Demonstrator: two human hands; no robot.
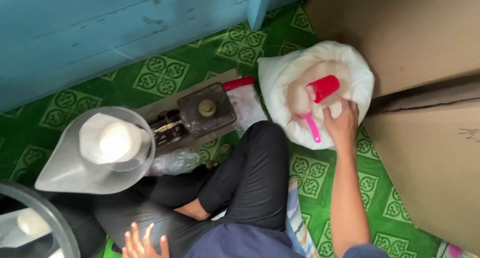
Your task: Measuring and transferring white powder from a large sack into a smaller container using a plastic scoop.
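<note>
A white sack (280, 78) of white grain stands open on the floor at my right knee. In it lies a scoop with a red cup (324, 87) and a pink handle (312, 128). My right hand (341, 121) reaches into the sack's near rim, just right of the handle; whether it touches the handle is unclear. Resting on my left thigh at the bottom edge, my left hand (142, 244) has its fingers spread and holds nothing. A balance scale (197, 115) sits ahead of me, its grey pan (70, 168) carrying a filled clear bag (114, 139).
Large cardboard boxes (425, 88) crowd the right side. A blue wooden wall (100, 33) runs along the top left. Clear bags with a red strip (245, 100) lie between scale and sack. A round rimmed object (47, 223) is at the bottom left. The floor covering is green patterned.
</note>
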